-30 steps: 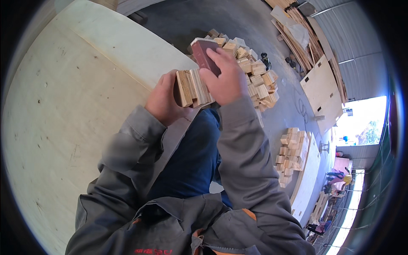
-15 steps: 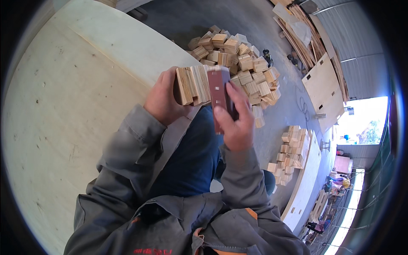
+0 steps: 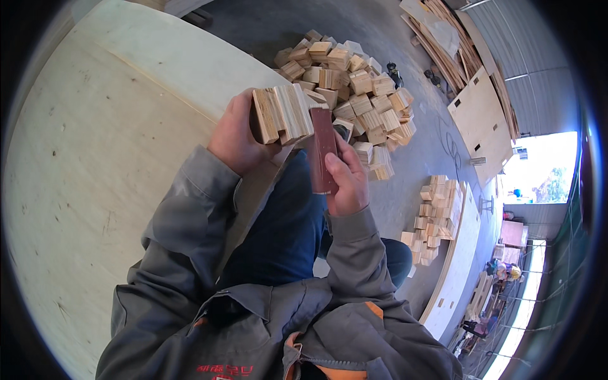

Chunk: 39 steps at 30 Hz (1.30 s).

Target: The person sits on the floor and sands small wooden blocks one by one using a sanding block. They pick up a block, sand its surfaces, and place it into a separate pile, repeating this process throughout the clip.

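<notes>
My left hand (image 3: 234, 136) is wrapped round a plywood block (image 3: 283, 115) with striped layered edges and a notch in its lower side. It holds the block in front of me, over the edge of the large pale board (image 3: 95, 164). In my right hand (image 3: 349, 182) is a long reddish-brown sanding block (image 3: 322, 155), pinched between thumb and fingers. The sanding block stands nearly upright beside the plywood block's right end. Whether the two touch, I cannot tell.
Beyond my hands a heap of wooden blocks (image 3: 361, 85) lies on the grey floor (image 3: 411, 152). A stacked group of blocks (image 3: 437, 215) stands to the right beside a long plywood sheet (image 3: 453, 266). Leaning boards (image 3: 484, 120) line the far right wall.
The sanding block has turned: its stapled side faced me before, and now its plain reddish face shows. My left hand and the plywood block have shifted slightly left and up in view.
</notes>
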{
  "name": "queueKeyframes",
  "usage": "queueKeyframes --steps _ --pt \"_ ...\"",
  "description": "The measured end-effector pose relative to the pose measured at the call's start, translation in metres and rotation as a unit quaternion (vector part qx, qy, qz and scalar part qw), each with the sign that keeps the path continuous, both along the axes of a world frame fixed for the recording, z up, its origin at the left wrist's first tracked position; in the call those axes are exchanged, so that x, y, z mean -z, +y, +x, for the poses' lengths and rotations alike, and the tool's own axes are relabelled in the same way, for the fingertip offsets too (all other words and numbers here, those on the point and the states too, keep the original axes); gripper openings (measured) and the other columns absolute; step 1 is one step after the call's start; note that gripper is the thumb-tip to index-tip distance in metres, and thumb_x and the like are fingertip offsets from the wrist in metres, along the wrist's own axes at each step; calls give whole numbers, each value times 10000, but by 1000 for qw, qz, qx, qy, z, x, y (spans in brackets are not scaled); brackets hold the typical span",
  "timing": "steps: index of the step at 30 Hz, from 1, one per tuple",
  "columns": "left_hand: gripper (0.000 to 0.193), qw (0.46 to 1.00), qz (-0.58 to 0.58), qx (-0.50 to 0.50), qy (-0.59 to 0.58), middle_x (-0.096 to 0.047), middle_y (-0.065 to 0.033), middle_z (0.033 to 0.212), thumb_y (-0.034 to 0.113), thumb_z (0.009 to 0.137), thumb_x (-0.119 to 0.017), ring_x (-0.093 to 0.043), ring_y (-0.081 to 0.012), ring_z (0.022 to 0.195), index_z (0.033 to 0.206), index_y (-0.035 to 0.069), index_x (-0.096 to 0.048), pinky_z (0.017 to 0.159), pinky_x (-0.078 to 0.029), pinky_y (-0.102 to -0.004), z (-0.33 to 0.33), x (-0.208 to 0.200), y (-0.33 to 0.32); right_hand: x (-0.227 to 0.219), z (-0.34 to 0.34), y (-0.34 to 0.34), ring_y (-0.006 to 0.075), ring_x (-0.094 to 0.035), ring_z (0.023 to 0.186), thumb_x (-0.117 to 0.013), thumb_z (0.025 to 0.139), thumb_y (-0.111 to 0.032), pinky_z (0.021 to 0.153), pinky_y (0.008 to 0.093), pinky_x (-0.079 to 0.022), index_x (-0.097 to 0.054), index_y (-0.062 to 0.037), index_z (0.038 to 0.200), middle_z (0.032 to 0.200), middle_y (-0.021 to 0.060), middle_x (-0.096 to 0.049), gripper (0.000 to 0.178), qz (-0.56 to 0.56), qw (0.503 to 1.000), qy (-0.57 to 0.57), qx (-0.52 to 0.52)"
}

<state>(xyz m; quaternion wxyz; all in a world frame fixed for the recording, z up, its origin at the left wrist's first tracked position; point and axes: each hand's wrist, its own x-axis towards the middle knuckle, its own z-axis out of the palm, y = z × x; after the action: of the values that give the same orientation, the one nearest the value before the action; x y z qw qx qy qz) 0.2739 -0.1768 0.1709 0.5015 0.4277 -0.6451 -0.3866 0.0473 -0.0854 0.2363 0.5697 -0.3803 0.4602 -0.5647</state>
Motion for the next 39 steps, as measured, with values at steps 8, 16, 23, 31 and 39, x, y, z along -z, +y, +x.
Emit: queueKeyframes --steps 8,16,23,31,39 --pt "974 999 13 41 -10 -618 -194 1492 76 761 -938 -613 -320 1438 1591 -17 -439 1235 -478 -450 14 -21 6 -9 -16 6 109 -704 1099 -692 1069 -83 975 277 -569 -543 25 1616 1324 79 -749 577 -5 999 31 30" --pt "1046 943 -234 -125 -199 -439 -250 1672 31 615 -983 -440 -500 1565 1557 126 -539 1274 -448 -530 4 -30 13 -9 -6 -3 89 -711 1024 -733 1054 -95 904 254 -571 -571 7 1598 1229 66 -773 577 -31 997 63 16" --pt "1095 983 -158 -8 -96 -331 -264 1740 62 596 -1042 -407 -506 1585 1558 137 -524 1277 -444 -556 5 -37 21 0 -12 4 89 -721 978 -748 1046 -79 865 254 -582 -580 11 1587 1178 73 -783 574 -16 993 108 52" --pt "1322 990 -132 -54 -11 -426 -322 1658 199 649 -1097 -526 -434 1509 1680 -35 -303 1246 -469 -476 1 -10 9 -8 -27 17 214 -717 1195 -803 1003 -122 1001 358 -591 -625 11 1526 1432 153 -701 568 -69 960 262 75" --pt "1141 997 39 20 61 -647 -253 1422 134 687 -1033 -670 -362 1346 1609 -56 -387 1144 -547 -428 2 -1 5 -42 16 31 431 -644 1369 -887 863 -177 1128 497 -544 -754 -85 1398 1577 259 -590 559 -267 791 549 36"
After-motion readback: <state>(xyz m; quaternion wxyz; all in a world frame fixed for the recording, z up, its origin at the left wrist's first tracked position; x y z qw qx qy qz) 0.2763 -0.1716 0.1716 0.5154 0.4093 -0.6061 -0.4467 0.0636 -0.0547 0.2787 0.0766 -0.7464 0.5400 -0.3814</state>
